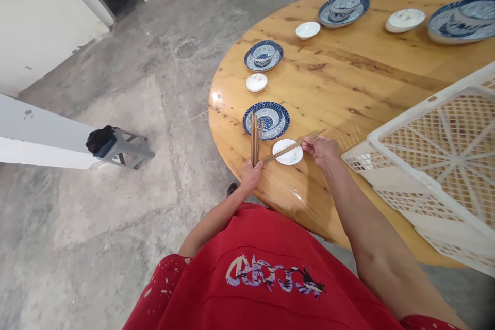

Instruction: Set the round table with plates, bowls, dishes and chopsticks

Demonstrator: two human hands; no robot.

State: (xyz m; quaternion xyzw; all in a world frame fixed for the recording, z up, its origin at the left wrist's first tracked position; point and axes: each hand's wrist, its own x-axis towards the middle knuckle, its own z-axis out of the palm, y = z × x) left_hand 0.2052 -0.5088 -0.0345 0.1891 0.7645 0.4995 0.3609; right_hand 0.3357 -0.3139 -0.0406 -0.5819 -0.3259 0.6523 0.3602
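A bundle of brown chopsticks (256, 139) stands upright in my left hand (252, 172), whose fingers are wrapped round the lower ends. My right hand (320, 150) pinches a separate pair of chopsticks (284, 151), which slants across a small white dish (288, 160) with its far end by my left hand. Whether those chopsticks rest on the dish, I cannot tell. Just behind the bundle is a blue-and-white plate (285, 131) with a matching bowl (274, 117) on it.
Along the round wooden table (332, 98) lie more patterned plates (249, 63) with bowls, and small white dishes (257, 82). A white plastic crate (406, 185) takes up the right side. On the floor to the left is a grey stool (133, 147) with dark cloth (101, 141) on it.
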